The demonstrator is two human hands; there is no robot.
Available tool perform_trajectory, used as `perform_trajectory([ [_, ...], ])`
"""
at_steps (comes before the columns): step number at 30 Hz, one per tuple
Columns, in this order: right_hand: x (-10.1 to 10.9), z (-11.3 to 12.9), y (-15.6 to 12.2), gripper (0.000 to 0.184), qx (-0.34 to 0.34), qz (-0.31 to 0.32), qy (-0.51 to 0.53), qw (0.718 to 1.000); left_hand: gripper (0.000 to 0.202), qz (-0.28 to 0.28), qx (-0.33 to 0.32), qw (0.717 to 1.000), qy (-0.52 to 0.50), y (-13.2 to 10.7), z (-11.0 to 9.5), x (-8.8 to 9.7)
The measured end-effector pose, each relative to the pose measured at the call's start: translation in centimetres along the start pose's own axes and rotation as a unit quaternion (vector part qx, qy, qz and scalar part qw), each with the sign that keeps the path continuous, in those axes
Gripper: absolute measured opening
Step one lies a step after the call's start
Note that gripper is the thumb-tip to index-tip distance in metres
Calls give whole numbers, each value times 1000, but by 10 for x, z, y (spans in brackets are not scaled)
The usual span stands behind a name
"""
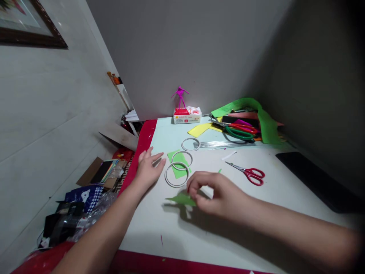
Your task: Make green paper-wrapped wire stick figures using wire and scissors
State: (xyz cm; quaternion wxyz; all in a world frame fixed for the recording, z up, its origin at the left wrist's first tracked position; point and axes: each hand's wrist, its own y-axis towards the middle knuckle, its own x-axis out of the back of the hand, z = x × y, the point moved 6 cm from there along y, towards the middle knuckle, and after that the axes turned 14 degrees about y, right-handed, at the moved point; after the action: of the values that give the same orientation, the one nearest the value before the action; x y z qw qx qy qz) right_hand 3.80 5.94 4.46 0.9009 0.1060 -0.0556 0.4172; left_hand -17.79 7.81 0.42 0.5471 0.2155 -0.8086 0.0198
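Between the fingertips of my right hand (212, 192) is a small piece of green paper (182, 198), held a little above the table over its own shadow. My left hand (151, 165) lies at the left side of the table with its fingers spread and nothing in them. Just right of it, two pale rings (176, 185) overlap each other. A flat green piece (172, 155) lies partly under them. Farther back rests a third ring (183, 144). Red-handled scissors (252, 176) lie to the right of my right hand, blades pointing left.
At the back, a purple figure (180, 93) stands on a tissue pack (186, 118). Wires (219, 144) lie before a heap of coloured strips (269, 125) and green-handled scissors (239, 132). A black flat object (316, 182) lies right. Bags and a box (91, 173) crowd the left.
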Motion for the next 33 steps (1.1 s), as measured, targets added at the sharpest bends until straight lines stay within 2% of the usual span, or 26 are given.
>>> perform_trajectory([
  [2,22,-11,-7,6,-110,-40,105,988,37,7,8,1000,-29,-5,-7,13],
  [3,32,-13,-10,7,-140,-64,133,979,37,18,14,999,-43,-9,-13,19],
  [5,52,-13,-18,11,-148,-108,135,974,44,68,24,995,-68,-20,-28,29],
  [7,67,-2,-25,9,-85,-141,69,984,55,127,32,987,-91,-34,-46,34],
  [8,70,7,-29,7,-32,-148,18,988,60,188,38,973,-126,-42,-55,32],
  [10,67,25,-39,8,96,-142,-96,980,71,321,25,925,-202,-60,-78,22],
  [12,53,37,-51,11,201,-116,-196,953,77,419,21,872,-252,-75,-97,13],
  [14,38,42,-64,13,270,-86,-271,920,69,456,-2,848,-270,-82,-113,8],
  [16,27,42,-73,15,294,-42,-320,899,51,478,-33,838,-260,-84,-125,3],
  [18,26,40,-79,18,294,-8,-322,900,38,476,-46,839,-260,-81,-133,0],
  [20,39,38,-80,18,264,-12,-257,929,33,461,-46,842,-276,-75,-139,-2],
  [22,67,29,-77,13,182,-93,-141,969,32,443,-39,845,-297,-68,-144,-3],
  [24,94,4,-73,15,46,-198,13,979,32,427,-29,848,-313,-64,-148,-5],
  [25,99,-12,-72,20,-27,-211,102,972,32,424,-28,847,-321,-63,-151,-6],
  [27,90,-36,-66,32,-122,-147,276,942,30,436,-36,834,-337,-66,-158,-12],
  [28,85,-43,-65,35,-140,-117,336,924,29,447,-41,824,-345,-68,-160,-17],
  [30,79,-51,-63,33,-143,-106,397,901,28,468,-41,807,-358,-72,-163,-27],
  [33,77,-57,-63,29,-146,-134,398,896,27,478,-13,798,-366,-76,-159,-41],
])
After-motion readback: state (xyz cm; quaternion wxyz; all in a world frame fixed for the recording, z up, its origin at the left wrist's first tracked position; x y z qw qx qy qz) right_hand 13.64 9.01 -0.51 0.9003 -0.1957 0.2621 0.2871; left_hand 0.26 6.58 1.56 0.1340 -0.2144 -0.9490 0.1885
